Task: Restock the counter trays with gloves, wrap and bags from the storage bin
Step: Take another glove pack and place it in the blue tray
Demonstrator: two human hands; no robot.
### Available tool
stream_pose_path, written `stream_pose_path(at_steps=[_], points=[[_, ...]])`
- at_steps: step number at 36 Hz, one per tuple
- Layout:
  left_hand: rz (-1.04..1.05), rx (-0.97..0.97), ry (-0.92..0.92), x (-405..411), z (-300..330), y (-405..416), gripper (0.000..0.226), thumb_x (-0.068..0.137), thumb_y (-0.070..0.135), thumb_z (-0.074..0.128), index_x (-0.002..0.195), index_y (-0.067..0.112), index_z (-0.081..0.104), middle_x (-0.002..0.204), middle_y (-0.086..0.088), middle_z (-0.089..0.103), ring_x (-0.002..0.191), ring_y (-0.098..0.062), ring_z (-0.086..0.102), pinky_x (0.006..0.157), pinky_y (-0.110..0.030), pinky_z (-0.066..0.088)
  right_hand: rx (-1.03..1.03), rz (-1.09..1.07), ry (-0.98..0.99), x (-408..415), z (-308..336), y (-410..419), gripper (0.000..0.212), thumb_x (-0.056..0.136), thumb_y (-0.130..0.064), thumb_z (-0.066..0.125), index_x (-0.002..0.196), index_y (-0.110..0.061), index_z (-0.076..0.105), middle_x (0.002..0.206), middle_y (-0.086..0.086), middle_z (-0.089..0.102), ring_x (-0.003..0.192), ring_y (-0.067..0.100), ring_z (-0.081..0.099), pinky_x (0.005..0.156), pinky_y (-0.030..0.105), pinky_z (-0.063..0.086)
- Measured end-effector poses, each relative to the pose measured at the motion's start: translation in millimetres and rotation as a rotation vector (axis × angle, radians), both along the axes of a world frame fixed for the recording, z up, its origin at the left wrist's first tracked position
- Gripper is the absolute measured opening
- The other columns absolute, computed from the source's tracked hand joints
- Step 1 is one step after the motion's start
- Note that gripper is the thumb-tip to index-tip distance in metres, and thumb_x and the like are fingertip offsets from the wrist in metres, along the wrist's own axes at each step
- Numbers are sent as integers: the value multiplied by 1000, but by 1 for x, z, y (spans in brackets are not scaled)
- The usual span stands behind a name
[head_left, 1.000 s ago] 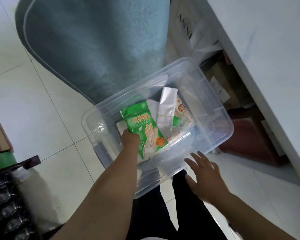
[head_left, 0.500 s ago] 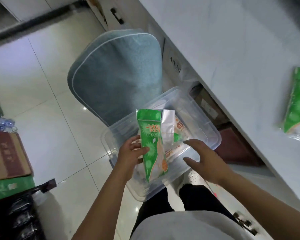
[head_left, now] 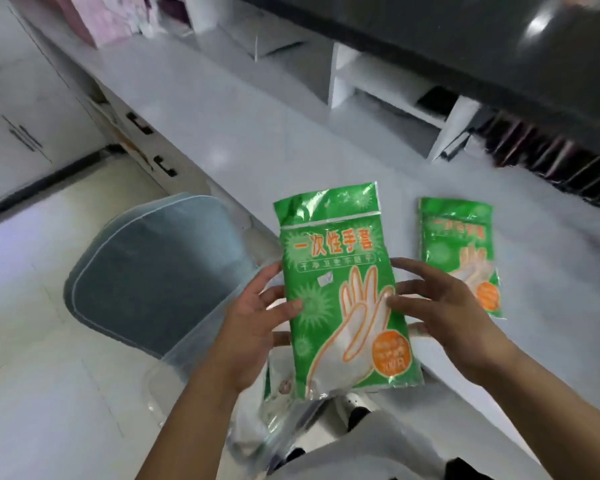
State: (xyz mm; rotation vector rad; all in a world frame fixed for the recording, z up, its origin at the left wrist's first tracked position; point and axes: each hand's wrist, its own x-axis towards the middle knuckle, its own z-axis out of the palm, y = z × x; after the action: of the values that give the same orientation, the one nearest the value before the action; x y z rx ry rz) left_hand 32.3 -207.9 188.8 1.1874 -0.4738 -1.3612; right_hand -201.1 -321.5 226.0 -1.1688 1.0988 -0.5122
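Observation:
I hold a green pack of disposable gloves (head_left: 340,285) upright in front of me, over the counter's edge. My left hand (head_left: 257,327) grips its left side and my right hand (head_left: 440,313) grips its right side. A second green glove pack (head_left: 459,251) lies flat on the white counter (head_left: 257,140) just right of the held one. The clear storage bin (head_left: 201,348) sits on the floor below my hands, mostly hidden by my arms and the pack.
A grey-blue chair cushion (head_left: 153,282) stands left of the bin. White open compartments (head_left: 385,95) and a dark rack of slots (head_left: 551,161) line the counter's back. Cabinet drawers with black handles (head_left: 142,126) run along the left.
The glove pack has come up out of the bin to counter height. My right hand has taken hold of its right side. The view has swung from the floor to the counter.

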Motion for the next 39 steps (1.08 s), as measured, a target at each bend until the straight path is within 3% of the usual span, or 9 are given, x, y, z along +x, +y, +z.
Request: stream_pose_path(at_steps=[6, 14, 18, 23, 26, 30, 33, 37, 39], points=[[-268, 113, -80, -57, -5, -66, 65, 77, 9, 74, 129, 45, 58, 118, -9, 69, 103, -30, 71, 69, -39, 57, 35, -176, 143, -66, -10, -32, 48, 84, 5, 68, 121, -26, 65, 102, 16, 67, 88, 33, 73, 77, 59, 59], [-382, 213, -224, -125, -14, -157, 59, 73, 9, 72, 105, 58, 66, 102, 2, 72, 91, -19, 75, 63, -32, 59, 50, -225, 288, -131, -31, -95, 48, 83, 6, 69, 126, -14, 62, 97, 15, 70, 77, 24, 73, 65, 37, 61], [-365, 245, -288, -148, -21, -200, 60, 84, -5, 66, 118, 45, 61, 112, -10, 65, 82, -17, 76, 60, -34, 59, 31, -225, 340, -146, -46, -133, 52, 81, 4, 70, 128, -15, 61, 98, 12, 69, 82, 29, 72, 74, 48, 60], [-286, 318, -368, -166, -37, -234, 59, 85, -8, 63, 123, 36, 57, 113, -13, 63, 88, -29, 73, 61, -37, 59, -1, -172, 388, -149, -65, -169, 60, 79, -3, 73, 131, -28, 55, 94, -1, 67, 71, 14, 70, 47, 22, 49], [-225, 336, -434, -171, -46, -243, 58, 83, -8, 62, 122, 34, 62, 104, -9, 67, 86, -24, 73, 60, -35, 59, -41, -135, 451, -150, -79, -180, 64, 77, -6, 72, 132, -32, 54, 98, -2, 67, 80, 19, 70, 61, 32, 56], [-203, 327, -577, -173, -51, -246, 60, 84, 0, 64, 96, 59, 66, 104, -1, 72, 92, -22, 71, 71, -37, 60, -84, -30, 581, -149, -92, -181, 70, 80, -20, 71, 141, -41, 43, 110, -7, 65, 86, 15, 69, 73, 40, 61], [-227, 344, -632, -173, -54, -243, 53, 87, 8, 66, 107, 56, 61, 104, 1, 71, 94, -20, 71, 78, -38, 60, -140, 7, 637, -151, -99, -176, 67, 84, -29, 68, 143, -42, 39, 115, -5, 62, 90, 14, 67, 70, 38, 61], [-224, 371, -650, -175, -56, -242, 53, 86, 7, 64, 102, 58, 62, 94, 2, 73, 89, -16, 72, 86, -41, 59, -240, -22, 670, -156, -107, -166, 65, 83, -33, 68, 141, -39, 41, 123, -4, 54, 100, 16, 61, 78, 33, 53], [-201, 414, -544, -174, -57, -244, 50, 86, 5, 67, 116, 45, 62, 106, -3, 73, 96, -21, 72, 88, -45, 58, -189, -72, 590, -158, -106, -166, 66, 81, -31, 71, 138, -45, 41, 117, -11, 50, 94, 12, 62, 74, 31, 52]])
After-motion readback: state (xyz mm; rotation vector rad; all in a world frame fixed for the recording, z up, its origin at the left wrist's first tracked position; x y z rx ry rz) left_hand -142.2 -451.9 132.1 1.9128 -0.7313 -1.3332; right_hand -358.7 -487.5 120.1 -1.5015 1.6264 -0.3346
